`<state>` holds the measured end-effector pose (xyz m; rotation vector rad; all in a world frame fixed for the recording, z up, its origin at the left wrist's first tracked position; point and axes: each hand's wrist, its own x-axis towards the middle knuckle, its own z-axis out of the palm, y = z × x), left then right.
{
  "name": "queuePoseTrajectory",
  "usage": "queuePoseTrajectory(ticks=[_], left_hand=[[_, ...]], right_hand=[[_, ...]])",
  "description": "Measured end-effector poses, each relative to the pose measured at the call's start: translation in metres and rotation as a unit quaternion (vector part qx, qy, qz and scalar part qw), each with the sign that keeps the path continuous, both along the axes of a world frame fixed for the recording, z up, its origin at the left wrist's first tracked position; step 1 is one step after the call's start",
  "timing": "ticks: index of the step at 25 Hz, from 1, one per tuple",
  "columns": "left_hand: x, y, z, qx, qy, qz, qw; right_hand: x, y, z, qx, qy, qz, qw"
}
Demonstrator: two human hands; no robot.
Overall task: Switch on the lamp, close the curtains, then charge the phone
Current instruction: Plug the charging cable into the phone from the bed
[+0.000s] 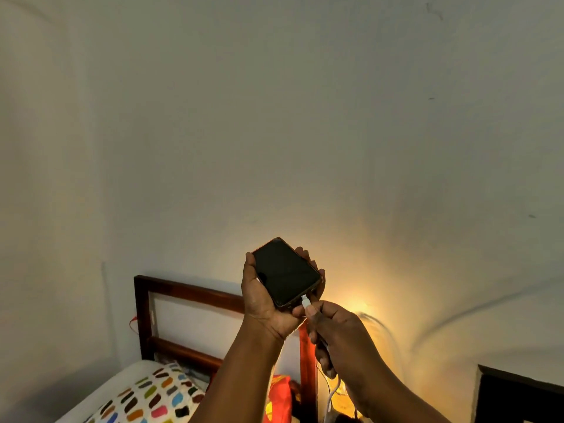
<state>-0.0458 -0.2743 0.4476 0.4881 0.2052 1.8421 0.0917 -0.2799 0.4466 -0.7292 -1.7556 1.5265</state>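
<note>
A black phone (285, 271) with a dark screen is held up in front of the wall, cradled in my left hand (264, 303) with thumb on one side and fingers on the other. My right hand (332, 331) pinches the white plug of a charger cable (306, 301) right at the phone's bottom edge. The white cable (331, 395) hangs down below my right hand. Warm yellow lamp light (357, 309) glows on the wall behind my right hand; the lamp itself is hidden. No curtains are in view.
A dark wooden bed headboard (189, 293) stands against the white wall at lower left. A white pillow with coloured spots (152, 395) lies on the bed, and a red and yellow cloth (279, 398) beside it. A dark furniture edge (518, 395) shows at lower right.
</note>
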Motion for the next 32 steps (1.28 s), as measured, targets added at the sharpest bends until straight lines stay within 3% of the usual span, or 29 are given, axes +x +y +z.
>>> queuePoseTrajectory(ticks=[11, 24, 32], left_hand=[[-0.059, 0.050, 0.038, -0.025, 0.073, -0.073, 0.994], [-0.027, 0.130, 0.055, -0.018, 0.146, -0.042, 0.988], [-0.024, 0.143, 0.052, -0.008, 0.187, -0.044, 0.981]], right_hand=[[-0.051, 0.033, 0.034, 0.001, -0.002, -0.075, 0.997], [-0.032, 0.113, 0.040, 0.011, -0.007, -0.139, 0.990], [-0.032, 0.131, 0.034, -0.073, 0.026, -0.121, 0.990]])
